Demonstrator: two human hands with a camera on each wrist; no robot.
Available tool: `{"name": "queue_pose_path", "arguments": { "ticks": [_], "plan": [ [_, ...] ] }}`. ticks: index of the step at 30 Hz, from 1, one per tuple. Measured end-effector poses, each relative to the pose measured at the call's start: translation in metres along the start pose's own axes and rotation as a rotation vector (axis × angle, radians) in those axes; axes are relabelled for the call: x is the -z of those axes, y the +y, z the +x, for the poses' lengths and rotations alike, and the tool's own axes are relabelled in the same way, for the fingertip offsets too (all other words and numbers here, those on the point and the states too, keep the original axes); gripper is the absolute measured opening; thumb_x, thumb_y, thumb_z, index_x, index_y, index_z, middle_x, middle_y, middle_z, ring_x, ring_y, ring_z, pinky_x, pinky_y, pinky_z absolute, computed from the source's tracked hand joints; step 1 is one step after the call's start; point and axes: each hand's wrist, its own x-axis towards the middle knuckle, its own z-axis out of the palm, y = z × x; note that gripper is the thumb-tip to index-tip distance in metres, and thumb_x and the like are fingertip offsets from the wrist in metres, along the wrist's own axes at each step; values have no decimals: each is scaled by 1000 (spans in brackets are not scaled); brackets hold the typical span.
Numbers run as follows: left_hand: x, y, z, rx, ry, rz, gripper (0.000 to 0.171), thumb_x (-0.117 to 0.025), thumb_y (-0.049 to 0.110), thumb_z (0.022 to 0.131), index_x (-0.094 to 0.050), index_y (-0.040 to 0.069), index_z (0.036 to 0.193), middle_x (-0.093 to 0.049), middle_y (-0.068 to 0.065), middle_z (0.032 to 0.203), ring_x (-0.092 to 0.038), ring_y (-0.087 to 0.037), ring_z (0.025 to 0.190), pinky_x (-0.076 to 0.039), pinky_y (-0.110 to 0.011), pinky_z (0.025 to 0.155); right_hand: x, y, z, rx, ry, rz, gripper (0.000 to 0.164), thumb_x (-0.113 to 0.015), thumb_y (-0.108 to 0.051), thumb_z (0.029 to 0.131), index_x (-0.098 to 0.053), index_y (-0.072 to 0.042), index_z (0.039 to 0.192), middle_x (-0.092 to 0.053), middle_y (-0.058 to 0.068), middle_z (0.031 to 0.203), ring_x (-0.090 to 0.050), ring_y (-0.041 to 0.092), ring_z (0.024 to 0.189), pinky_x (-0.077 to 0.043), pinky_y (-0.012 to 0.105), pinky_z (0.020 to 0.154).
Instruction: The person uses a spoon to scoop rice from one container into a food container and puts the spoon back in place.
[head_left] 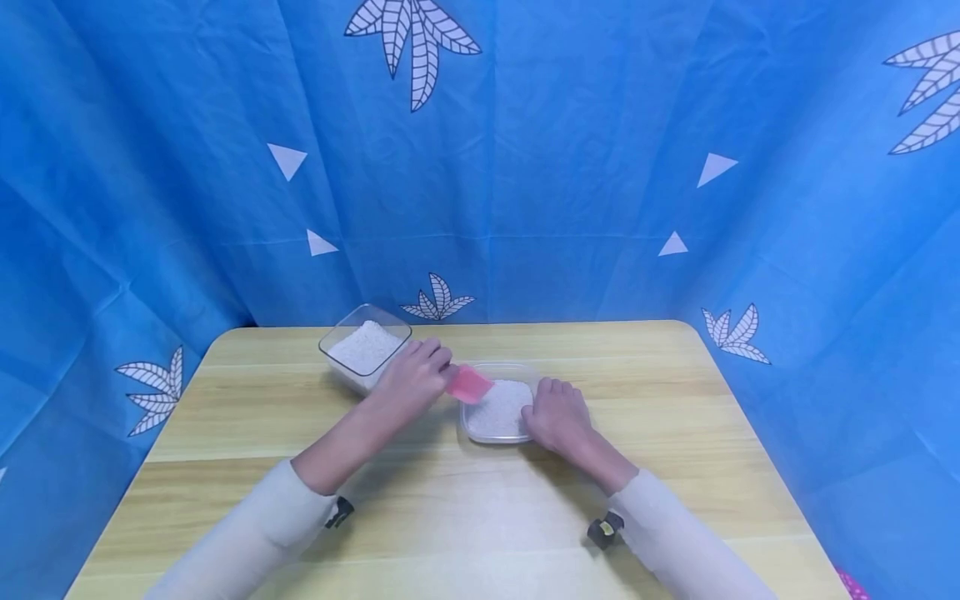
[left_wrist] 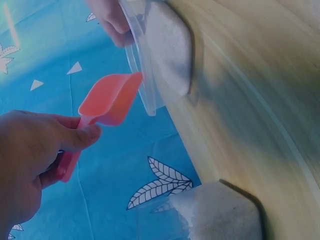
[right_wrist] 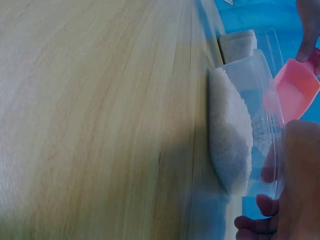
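My left hand [head_left: 417,372] grips the handle of a pink scoop [left_wrist: 111,99], thumb along it in the left wrist view. The scoop's bowl is tilted over the left rim of a clear plastic container [head_left: 498,437]; no grains show inside the bowl. White grains [right_wrist: 230,132] are heaped in that container, which stands on the table. At its right side my right hand [head_left: 561,414] holds the rim, the thumb and fingers on either side of the wall. Behind the left forearm is a second clear container [head_left: 365,373], holding more of the white grains; the forearm and hand hide part of it.
Both containers stand on a light wood table [head_left: 480,517], toward its far edge. A blue curtain [head_left: 525,167] with white leaf prints hangs behind the table and along both sides. Dark wrist devices show below each sleeve.
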Motion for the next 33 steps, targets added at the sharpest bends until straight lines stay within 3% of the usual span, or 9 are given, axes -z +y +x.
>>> {"name": "queue_pose_path", "arguments": {
  "ticks": [12,19,27,33],
  "plan": [
    [5,-8,-8,29,-3,8,31,-81,-3,83,-78,6,113,-74,-10,104,-62,-23,96,-58,-34,86,-2,1,-1,-3,1,-2,39,-49,-32,97,-54,5,109,-58,20,101,-54,35,97,-47,51,95],
    [8,-20,-12,40,34,10,30,-80,-6,83,-79,4,111,-74,-12,102,-64,-26,97,-58,-35,86,-3,2,-1,2,14,11,36,-49,-30,97,-54,4,106,-58,19,99,-54,35,95,-47,50,94],
    [17,-33,-15,79,8,18,32,-81,-7,82,-78,3,113,-73,-14,100,-61,-26,96,-57,-33,84,-3,2,-2,12,31,15,35,-49,-29,97,-54,4,105,-57,18,96,-53,33,91,-47,49,90],
    [20,-41,-18,77,49,13,20,-75,0,90,-79,2,109,-74,-15,100,-64,-29,97,-57,-36,82,-1,0,-2,12,27,15,36,-49,-30,97,-55,5,106,-58,19,98,-54,34,92,-47,50,92]
  ]
}}
